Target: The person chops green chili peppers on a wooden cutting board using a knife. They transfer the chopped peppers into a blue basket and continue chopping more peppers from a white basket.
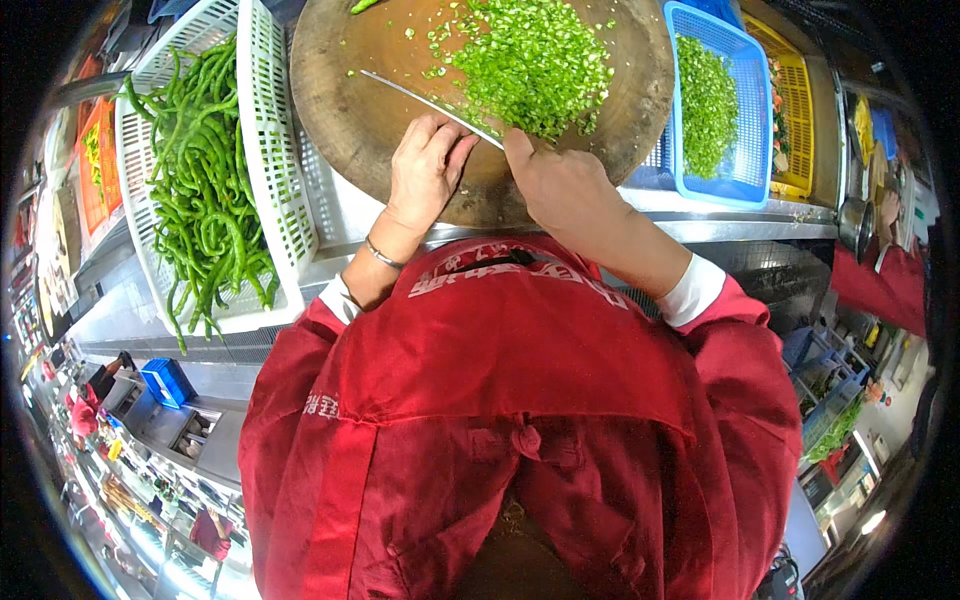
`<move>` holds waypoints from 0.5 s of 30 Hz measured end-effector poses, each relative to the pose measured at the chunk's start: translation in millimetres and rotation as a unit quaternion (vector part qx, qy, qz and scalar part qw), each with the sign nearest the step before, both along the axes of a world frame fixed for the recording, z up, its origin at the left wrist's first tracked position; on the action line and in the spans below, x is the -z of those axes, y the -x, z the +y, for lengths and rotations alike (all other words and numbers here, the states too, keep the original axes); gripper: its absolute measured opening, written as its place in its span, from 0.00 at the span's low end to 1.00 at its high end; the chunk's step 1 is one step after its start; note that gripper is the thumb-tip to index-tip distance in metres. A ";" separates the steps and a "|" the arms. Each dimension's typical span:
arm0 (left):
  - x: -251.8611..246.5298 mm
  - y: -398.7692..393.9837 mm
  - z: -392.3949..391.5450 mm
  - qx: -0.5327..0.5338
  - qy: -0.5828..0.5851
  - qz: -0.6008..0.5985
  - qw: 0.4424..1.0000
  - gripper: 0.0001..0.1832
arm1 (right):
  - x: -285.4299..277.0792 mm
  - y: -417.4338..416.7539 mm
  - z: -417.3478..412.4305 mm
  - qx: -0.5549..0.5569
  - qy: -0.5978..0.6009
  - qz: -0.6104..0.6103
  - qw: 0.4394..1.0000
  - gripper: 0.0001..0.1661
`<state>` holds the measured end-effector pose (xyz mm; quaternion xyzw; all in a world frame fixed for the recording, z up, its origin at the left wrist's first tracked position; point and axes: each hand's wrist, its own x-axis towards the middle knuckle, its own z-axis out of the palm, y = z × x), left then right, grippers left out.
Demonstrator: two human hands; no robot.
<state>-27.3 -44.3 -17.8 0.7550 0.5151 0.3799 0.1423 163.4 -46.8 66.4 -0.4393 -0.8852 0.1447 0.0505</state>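
A knife [431, 107] lies across the round wooden chopping block [337, 112], its blade slanting from upper left down to my right hand [566, 176], which is closed around the handle end. My left hand [429, 161] is bent at the near edge of the block, its fingertips close against the blade; whether anything is under them cannot be seen. Beyond the knife is a heap of chopped green peppers [536, 67]. One green pepper piece [364, 5] sits at the block's far side.
On the left a white plastic basket [274, 142] holds long green peppers [202, 165]. At right stand a blue basket [750, 120] with chopped greens and a yellow basket [802, 112]. A co-worker's red sleeve [881, 289] shows far right. The metal counter edge [720, 225] runs before me.
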 end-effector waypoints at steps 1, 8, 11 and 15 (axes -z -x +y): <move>1.4 0.1 -0.8 0.001 0.001 -0.006 1.000 0.09 | 1.8 -1.3 1.0 -0.001 0.004 -0.007 1.000 0.14; 0.8 1.6 -2.5 -0.011 -0.005 -0.008 1.000 0.09 | -22.1 -8.2 -6.2 -0.005 0.030 -0.028 0.999 0.12; -0.7 -1.6 -4.5 -0.006 -0.008 0.001 1.000 0.09 | -2.8 2.2 -0.5 -0.005 0.029 -0.008 1.000 0.12; -6.2 3.5 4.1 0.004 -0.033 0.059 0.998 0.09 | -5.0 -5.8 3.2 0.016 0.046 -0.028 0.998 0.12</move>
